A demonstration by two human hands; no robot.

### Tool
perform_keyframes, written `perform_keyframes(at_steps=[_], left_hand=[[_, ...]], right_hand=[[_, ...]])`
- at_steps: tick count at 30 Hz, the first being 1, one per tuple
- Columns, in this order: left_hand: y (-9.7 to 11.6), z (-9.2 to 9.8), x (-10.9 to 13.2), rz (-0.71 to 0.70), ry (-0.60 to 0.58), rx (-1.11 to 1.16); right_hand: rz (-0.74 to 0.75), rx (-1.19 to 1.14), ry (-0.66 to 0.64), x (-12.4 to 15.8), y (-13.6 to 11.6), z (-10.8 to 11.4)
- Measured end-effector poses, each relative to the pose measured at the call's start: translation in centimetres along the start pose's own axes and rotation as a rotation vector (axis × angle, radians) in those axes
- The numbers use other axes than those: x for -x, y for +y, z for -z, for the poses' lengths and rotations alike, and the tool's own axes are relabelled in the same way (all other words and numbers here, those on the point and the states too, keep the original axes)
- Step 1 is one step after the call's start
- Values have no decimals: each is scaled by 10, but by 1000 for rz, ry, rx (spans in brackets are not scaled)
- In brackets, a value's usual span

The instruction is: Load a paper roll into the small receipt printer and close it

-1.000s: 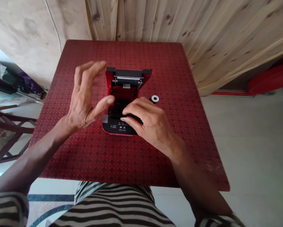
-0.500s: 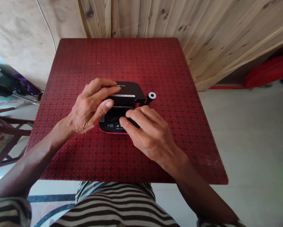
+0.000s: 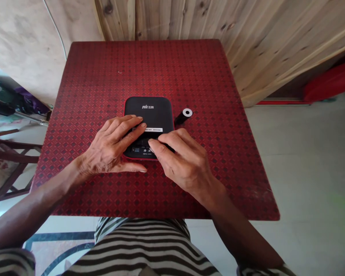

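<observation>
A black receipt printer (image 3: 157, 115) with a red rim and white lettering lies flat on the red table, its lid down. My left hand (image 3: 111, 140) rests over its left side, fingers stretched across the top and the thumb reaching past the front edge. At the near end, by a recess with ports and small labels, my right hand (image 3: 184, 157) has thumb and index finger pinched together. A dark bit shows beneath those fingers, too hidden to name. Right of the printer lies a small black cylinder (image 3: 182, 117) with a white ring at its end.
The patterned red table (image 3: 218, 172) stands against a wooden plank wall (image 3: 172, 19). A dark wooden chair (image 3: 14, 168) is at the left, beside a black-handled pole (image 3: 1, 106). Something red (image 3: 330, 82) is on the floor at the right.
The printer's lid, raised and showing the dark inside before, is now down. My left hand has come lower and lies flatter on it. The right hand stays at the near end, fingers pinched.
</observation>
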State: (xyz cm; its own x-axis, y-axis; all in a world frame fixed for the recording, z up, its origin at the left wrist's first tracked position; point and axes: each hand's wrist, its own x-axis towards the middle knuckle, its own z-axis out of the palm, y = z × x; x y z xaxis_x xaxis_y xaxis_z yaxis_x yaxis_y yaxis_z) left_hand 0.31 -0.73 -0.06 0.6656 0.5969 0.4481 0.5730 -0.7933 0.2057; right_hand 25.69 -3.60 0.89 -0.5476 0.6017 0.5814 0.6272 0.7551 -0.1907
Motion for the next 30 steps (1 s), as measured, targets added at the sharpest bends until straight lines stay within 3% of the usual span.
perform_keyframes(at_steps=[7, 11, 15, 19, 24, 30], left_hand=[[2, -8, 0, -51, 91, -26], [2, -11, 6, -35, 94, -40], [5, -10, 20, 66, 165, 1], [7, -14, 36, 78, 290, -38], [7, -23, 43, 42, 326, -54], [6, -24, 45, 59, 322, -58]], right_hand=[[7, -27, 17, -1, 1, -1], [-26, -72, 106, 3, 4, 2], [-260, -146, 249, 21, 10, 0], [-474, -231, 294, 40, 17, -18], [-426, -287, 262, 49, 22, -44], [-412, -391, 233, 53, 24, -51]])
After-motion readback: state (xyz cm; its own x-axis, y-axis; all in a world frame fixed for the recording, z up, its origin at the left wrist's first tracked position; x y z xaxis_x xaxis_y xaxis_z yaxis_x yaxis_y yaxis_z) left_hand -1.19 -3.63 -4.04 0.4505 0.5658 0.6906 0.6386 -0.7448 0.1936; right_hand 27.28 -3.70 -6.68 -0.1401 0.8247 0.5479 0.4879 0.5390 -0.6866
